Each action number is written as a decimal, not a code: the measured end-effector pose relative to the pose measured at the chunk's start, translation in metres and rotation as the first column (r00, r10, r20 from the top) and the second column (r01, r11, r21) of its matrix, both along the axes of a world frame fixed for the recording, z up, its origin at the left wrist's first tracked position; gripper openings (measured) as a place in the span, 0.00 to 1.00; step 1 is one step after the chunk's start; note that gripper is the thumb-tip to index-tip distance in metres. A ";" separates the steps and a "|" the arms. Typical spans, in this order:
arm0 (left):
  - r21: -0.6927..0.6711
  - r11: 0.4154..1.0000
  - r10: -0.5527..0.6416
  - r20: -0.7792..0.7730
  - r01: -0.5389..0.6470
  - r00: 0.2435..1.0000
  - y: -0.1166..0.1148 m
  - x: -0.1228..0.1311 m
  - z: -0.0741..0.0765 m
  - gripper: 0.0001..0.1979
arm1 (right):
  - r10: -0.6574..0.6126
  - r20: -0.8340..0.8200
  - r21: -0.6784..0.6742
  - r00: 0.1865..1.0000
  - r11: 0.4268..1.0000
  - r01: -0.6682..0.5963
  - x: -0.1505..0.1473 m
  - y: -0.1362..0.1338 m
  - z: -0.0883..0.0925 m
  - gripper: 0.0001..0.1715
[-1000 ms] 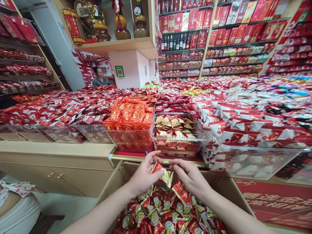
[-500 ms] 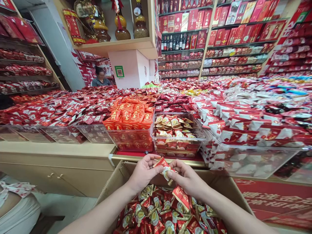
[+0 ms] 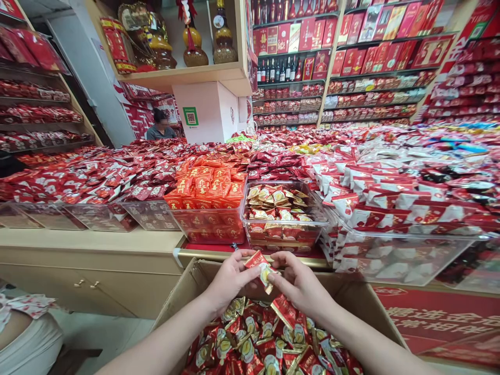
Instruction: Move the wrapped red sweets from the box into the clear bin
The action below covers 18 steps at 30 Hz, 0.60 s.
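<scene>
Between my two hands is a small red and gold wrapped candy (image 3: 262,270) with durian pictures, above an open cardboard box. My left hand (image 3: 233,277) pinches its left side between thumb and fingers. On the right side, my right hand (image 3: 299,278) grips its lower end. A second red candy packet (image 3: 284,310) sticks out beneath my right palm, seemingly tucked in its lower fingers. The cardboard box (image 3: 180,294) below is heaped with many more of these candies (image 3: 250,348).
Behind the box, a clear plastic bin (image 3: 287,229) holds similar candies in neat rows. Orange-red packets (image 3: 207,187) fill the bin to its left, white and red packets (image 3: 390,208) the one to its right. One person (image 3: 160,126) is at the back; another's clothing (image 3: 29,333) shows lower left.
The candy between my hands has turned slightly, showing more of its lettering. The second packet under my right hand has shifted a little up and left.
</scene>
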<state>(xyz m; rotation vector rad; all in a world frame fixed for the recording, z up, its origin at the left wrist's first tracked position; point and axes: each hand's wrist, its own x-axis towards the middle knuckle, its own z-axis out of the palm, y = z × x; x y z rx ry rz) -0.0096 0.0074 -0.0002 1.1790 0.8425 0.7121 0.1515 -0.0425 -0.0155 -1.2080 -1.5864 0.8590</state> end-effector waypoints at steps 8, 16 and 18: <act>-0.075 0.995 -0.060 -0.010 0.059 0.998 0.001 -0.002 0.003 0.21 | -0.032 0.572 0.253 0.820 0.957 -0.139 0.004 -0.005 0.007 0.17; -0.084 0.996 0.003 -0.009 -0.003 1.000 0.010 -0.009 -0.001 0.20 | -0.264 0.436 0.539 0.860 0.842 -0.015 0.008 -0.008 0.061 0.12; -0.081 0.997 -0.001 -0.046 -0.003 0.999 0.015 -0.011 -0.006 0.18 | -0.404 0.487 0.566 0.774 0.821 0.073 0.012 0.009 0.092 0.08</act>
